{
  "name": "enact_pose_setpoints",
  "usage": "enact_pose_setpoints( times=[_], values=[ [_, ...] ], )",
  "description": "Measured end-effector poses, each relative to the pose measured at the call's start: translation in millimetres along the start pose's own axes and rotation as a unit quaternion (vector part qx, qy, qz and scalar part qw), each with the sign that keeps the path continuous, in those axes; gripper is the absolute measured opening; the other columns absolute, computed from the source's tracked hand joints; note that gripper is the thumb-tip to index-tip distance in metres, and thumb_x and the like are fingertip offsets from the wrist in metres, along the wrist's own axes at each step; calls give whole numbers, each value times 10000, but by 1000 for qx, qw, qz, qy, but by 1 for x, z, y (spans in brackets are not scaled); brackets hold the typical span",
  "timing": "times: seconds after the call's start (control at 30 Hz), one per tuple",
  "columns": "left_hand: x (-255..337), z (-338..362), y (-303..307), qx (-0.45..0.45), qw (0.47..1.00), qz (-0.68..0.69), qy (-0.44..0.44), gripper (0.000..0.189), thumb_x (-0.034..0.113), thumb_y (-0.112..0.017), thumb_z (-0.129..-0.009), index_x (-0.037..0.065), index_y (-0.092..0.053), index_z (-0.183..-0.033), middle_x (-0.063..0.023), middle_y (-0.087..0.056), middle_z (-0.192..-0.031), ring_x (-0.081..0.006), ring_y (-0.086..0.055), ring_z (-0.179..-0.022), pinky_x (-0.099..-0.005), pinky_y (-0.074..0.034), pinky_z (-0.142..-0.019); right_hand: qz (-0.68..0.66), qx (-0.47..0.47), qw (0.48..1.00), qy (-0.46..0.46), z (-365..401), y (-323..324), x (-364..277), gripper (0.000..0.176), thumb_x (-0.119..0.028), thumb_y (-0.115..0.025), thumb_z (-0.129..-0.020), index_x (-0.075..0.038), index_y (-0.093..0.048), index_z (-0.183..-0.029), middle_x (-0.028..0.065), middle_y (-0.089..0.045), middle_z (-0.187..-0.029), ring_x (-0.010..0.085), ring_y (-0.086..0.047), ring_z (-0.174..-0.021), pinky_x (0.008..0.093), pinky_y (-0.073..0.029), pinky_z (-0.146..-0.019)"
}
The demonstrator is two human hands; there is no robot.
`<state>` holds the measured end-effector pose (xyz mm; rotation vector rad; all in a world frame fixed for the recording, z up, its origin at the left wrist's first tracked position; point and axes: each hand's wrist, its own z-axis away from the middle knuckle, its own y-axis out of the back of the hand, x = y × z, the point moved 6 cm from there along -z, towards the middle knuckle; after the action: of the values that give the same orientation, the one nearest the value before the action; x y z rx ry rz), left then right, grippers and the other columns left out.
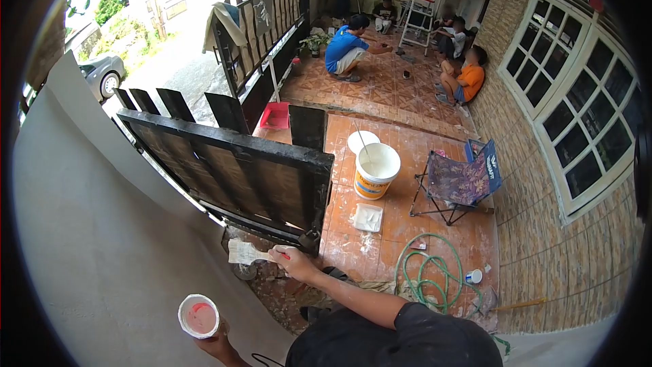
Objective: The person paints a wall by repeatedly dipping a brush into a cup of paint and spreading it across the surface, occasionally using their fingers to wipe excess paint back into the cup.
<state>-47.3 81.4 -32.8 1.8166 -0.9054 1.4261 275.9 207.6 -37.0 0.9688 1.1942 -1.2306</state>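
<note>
My right hand point(296, 263) is closed round the handle of a wide paintbrush point(246, 251). Whitish paint covers the brush, whose bristles point left toward the smooth pale wall point(102, 231). Lower down, my left hand point(221, 348) grips a white paint-smeared cup point(183, 323) from its right side. Some pinkish liquid or residue shows inside the cup. Just beyond my right hand stands the dark metal gate point(238, 139). The tips of my left fingers are partly hidden by the cup.
A white paint bucket point(375, 180) with a stick in it stands on the tiles beside a paint-covered tray point(367, 218). A folding chair point(458, 177) and a coiled green hose point(435, 278) are to the right. Several people sit or squat farther back near a stepladder point(422, 7).
</note>
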Motion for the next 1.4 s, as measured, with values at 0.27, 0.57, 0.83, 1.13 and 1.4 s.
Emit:
enact_pose_setpoints(
  times=[0.27,0.57,0.83,1.13,1.4],
  values=[
    [36,-9,-21,22,999,33,-31,607,59,-784,-705,-46,-520,-1241,-124,-646,-1012,-185,-667,-791,-286,-558,-656,-7,19,1000,-9,6,10,5,334,-376,-487,-1046,-97,-557,-877,-72,-416,-666,36,-399,-549,223,-344,-481],
    [57,1,-20,2,1000,1,18,473,30,-767,-699,-58,-603,-1135,-113,-674,-997,-184,-660,-873,-302,-549,-763,-85,-41,995,43,7,-8,-36,347,-295,-495,-1055,2,-613,-1191,0,-602,-783,62,-554,-635,226,-466,-574],
    [73,7,-38,-57,998,-4,-19,920,116,-943,-587,2,-472,-1369,-95,-532,-1312,-219,-547,-1204,-371,-455,-1030,-126,-73,980,139,33,7,-121,266,-114,-676,-939,86,-655,-1113,174,-682,-975,227,-696,-832,373,-617,-747],
    [67,6,-44,-90,996,-1,-7,857,141,-926,-611,6,-508,-1348,-78,-590,-1232,-203,-604,-1107,-341,-499,-944,-42,-120,957,262,51,-2,-159,198,42,-703,-823,52,-653,-1014,141,-658,-1003,192,-637,-970,326,-573,-810],
    [82,5,-62,-169,985,-31,-31,824,155,-919,-596,25,-559,-1325,-79,-611,-1248,-183,-611,-1084,-303,-500,-822,199,-214,886,361,67,-34,-193,308,0,-780,-699,-29,-665,-984,117,-663,-989,258,-671,-938,340,-551,-794]
  ],
)
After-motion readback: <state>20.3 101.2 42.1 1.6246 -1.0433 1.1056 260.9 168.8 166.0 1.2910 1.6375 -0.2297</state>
